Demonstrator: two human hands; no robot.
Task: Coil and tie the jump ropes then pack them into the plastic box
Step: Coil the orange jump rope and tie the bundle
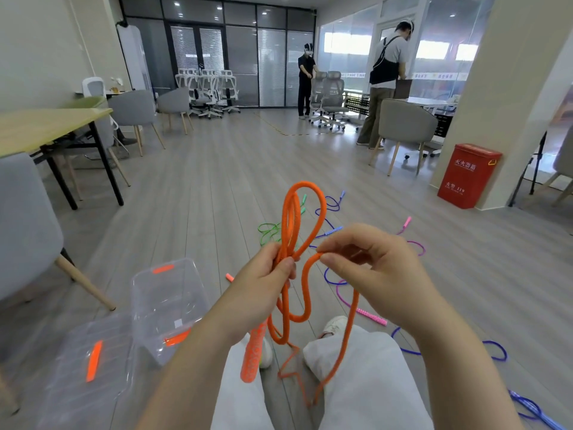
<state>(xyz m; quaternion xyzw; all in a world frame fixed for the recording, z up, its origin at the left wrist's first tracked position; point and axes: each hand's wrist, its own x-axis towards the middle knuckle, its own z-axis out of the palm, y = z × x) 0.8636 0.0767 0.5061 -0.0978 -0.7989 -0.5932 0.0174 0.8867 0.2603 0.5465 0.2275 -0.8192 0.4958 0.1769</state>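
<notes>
An orange jump rope (305, 200) is held up in front of me, folded into loops. My left hand (263, 280) grips the bundle of strands at its middle, with loops rising above and hanging below. My right hand (369, 268) pinches one strand just to the right of that bundle. The orange handle (252, 356) dangles by my left knee. The clear plastic box (164, 302) stands on the floor at my left, and its lid (90, 364) with an orange latch lies in front of it. Green (268, 232), blue (331, 209) and pink (369, 315) ropes lie loose on the floor ahead.
A wooden table (46, 125) with black legs and grey chairs (24, 225) stand to the left. A red fire box (468, 178) sits by the pillar at right. Two people stand far back near office chairs (328, 97). My knees are below the rope.
</notes>
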